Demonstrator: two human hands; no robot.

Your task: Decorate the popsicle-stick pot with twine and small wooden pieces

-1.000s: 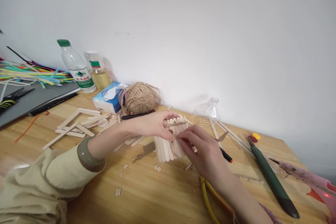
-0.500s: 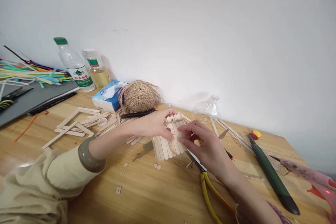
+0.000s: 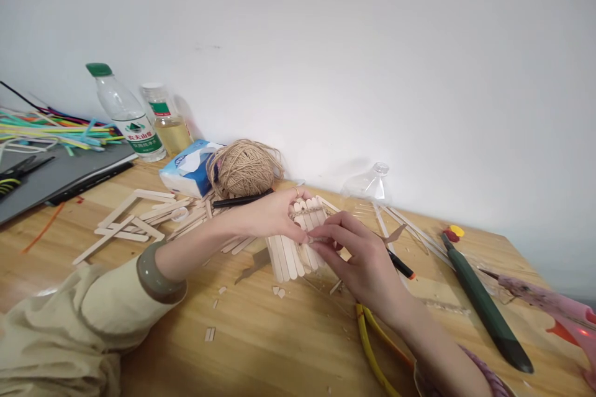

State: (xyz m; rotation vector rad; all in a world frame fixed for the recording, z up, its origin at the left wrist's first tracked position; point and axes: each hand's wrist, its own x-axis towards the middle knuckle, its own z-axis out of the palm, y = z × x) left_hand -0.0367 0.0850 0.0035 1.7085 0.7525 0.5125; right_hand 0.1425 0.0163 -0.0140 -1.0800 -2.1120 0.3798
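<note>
Left hand (image 3: 279,216) clamped on stick panel (image 3: 287,257), toward the back edge of the tabletop (image 3: 261,338). Right hand (image 3: 365,254): thumb and fingertips together at panel face; anything pinched, cannot tell. Risks: squeeze from 2 hands could loosen sticks; right forearm (image 3: 433,332) could catch yellow-handled tool (image 3: 367,347); glue gun (image 3: 544,299) by right edge, if hot, could burn.

The stick panel (image 3: 285,258) is cream, the twine ball (image 3: 246,169) tan.

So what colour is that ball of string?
The ball of string is light brown, clearest in the head view.
</note>
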